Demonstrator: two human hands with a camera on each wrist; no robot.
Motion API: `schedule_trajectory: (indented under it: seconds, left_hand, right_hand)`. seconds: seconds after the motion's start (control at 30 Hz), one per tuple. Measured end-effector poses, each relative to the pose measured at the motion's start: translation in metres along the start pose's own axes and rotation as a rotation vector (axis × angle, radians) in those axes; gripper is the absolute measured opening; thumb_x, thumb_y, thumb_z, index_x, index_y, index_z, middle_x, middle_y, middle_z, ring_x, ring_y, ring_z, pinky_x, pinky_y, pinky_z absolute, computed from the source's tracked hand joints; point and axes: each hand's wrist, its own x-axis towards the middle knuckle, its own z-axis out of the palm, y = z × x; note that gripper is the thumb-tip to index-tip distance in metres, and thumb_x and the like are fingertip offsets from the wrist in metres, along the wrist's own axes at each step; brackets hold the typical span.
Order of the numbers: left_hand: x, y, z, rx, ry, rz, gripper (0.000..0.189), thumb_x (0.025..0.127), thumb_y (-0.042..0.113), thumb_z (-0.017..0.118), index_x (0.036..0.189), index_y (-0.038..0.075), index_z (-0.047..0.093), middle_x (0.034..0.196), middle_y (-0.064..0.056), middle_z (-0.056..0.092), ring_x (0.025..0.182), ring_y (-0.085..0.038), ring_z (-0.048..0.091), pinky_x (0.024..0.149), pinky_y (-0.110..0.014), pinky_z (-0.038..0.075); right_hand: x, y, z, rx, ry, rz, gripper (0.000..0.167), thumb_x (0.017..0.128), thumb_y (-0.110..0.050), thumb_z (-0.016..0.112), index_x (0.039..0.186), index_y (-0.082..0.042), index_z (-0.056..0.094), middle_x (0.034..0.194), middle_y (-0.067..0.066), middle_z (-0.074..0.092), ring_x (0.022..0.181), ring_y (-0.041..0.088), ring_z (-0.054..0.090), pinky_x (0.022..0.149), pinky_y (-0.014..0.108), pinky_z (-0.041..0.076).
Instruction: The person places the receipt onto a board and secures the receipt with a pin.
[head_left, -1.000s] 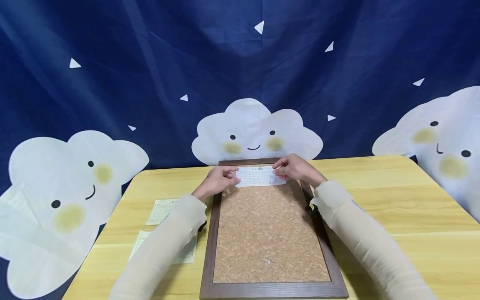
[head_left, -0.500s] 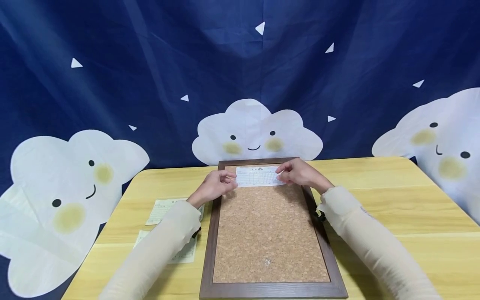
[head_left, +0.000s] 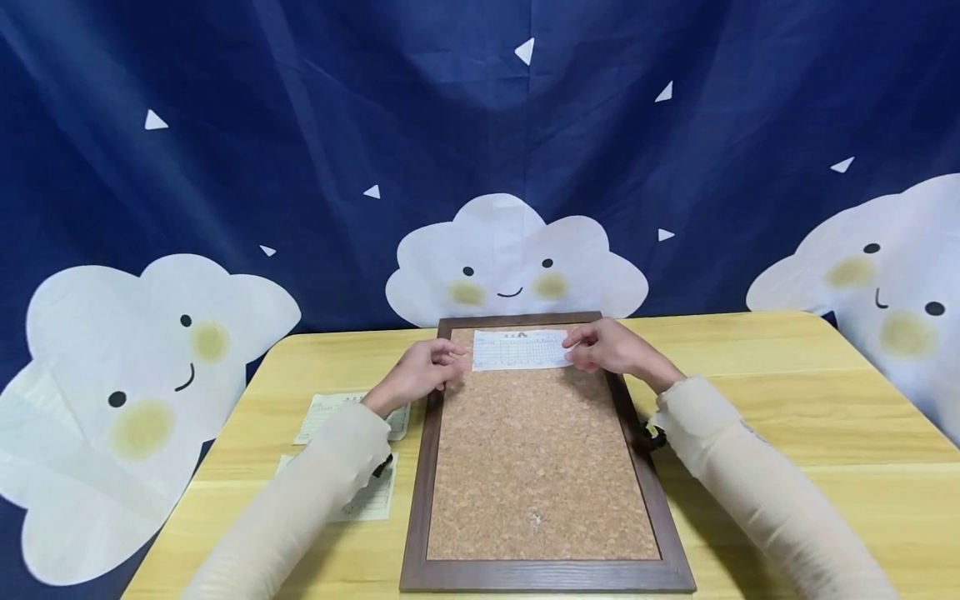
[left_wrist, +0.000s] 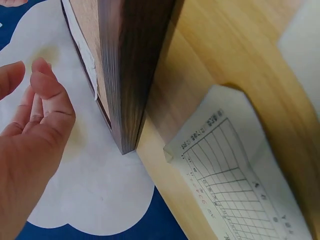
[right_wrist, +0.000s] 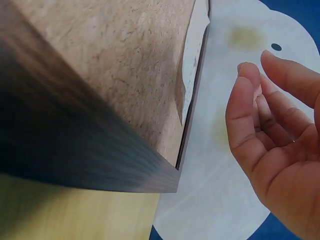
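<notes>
A white printed form slip (head_left: 517,350) lies across the top of a cork board (head_left: 540,458) with a dark brown wooden frame. Just off the slip's left end hovers my left hand (head_left: 427,371), its fingers loosely bent; the left wrist view shows a gap between its thumb and forefinger. Close to the slip's right end is my right hand (head_left: 611,346). In the right wrist view that hand holds nothing, and the paper slip (right_wrist: 192,60) lies on the cork apart from the fingers, its edge slightly lifted.
Two pale green printed slips, an upper one (head_left: 322,408) and a lower one (head_left: 375,497), lie on the wooden table (head_left: 810,392) left of the board, partly covered by my left sleeve. A dark blue curtain (head_left: 337,100) with cloud prints hangs behind the table.
Both hands have drawn outward from the slip: the left to the left, the right to the right and slightly down. The slip stays at the board's top.
</notes>
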Motion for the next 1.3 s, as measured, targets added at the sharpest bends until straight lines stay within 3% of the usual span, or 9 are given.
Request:
schedule_trajectory:
  seconds: [0.23,0.4,0.63,1.0,1.3]
  left_hand:
    - [-0.003,-0.001,-0.006,-0.025,-0.016,0.005,0.034,0.096,0.006,0.064,0.127,-0.008,0.06,0.113,-0.023,0.069,0.088,-0.023,0.067,0.071,-0.033,0.054]
    - [-0.005,-0.003,-0.008,-0.028,-0.015,-0.008,0.034,0.098,0.006,0.063,0.128,-0.009,0.058,0.115,-0.025,0.067,0.093,-0.026,0.067,0.073,-0.032,0.054]
    - [-0.012,-0.006,-0.01,-0.029,-0.001,-0.022,0.035,0.097,0.006,0.063,0.127,-0.011,0.058,0.114,-0.025,0.067,0.09,-0.018,0.066,0.076,-0.033,0.055]
    - [-0.022,-0.015,-0.019,-0.043,0.001,-0.028,0.036,0.095,0.008,0.066,0.127,-0.008,0.06,0.114,-0.022,0.068,0.096,-0.02,0.067,0.086,-0.041,0.054]
    - [-0.034,-0.019,-0.029,-0.027,-0.024,-0.059,0.039,0.097,0.01,0.066,0.133,-0.003,0.059,0.118,-0.019,0.068,0.105,-0.024,0.065,0.087,-0.036,0.052]
  right_hand:
    - [-0.006,0.003,-0.003,0.033,0.004,-0.038,0.029,0.093,0.0,0.065,0.116,0.017,0.062,0.08,0.006,0.065,0.072,0.013,0.06,0.071,0.035,0.056]
    - [-0.008,0.006,-0.004,0.055,0.001,-0.035,0.029,0.093,0.002,0.064,0.116,0.019,0.061,0.08,0.009,0.066,0.071,0.012,0.059,0.068,0.029,0.055]
    - [-0.014,0.008,-0.003,0.065,-0.02,-0.031,0.03,0.093,0.001,0.064,0.116,0.02,0.06,0.08,0.01,0.066,0.07,0.012,0.058,0.065,0.025,0.053]
    - [-0.027,0.016,-0.005,0.02,-0.035,-0.025,0.031,0.095,-0.004,0.065,0.118,0.016,0.062,0.077,0.008,0.065,0.072,0.017,0.061,0.068,0.032,0.056]
    - [-0.039,0.021,-0.006,0.022,-0.042,-0.011,0.031,0.096,-0.005,0.064,0.119,0.016,0.062,0.08,0.01,0.065,0.073,0.018,0.061,0.067,0.032,0.056]
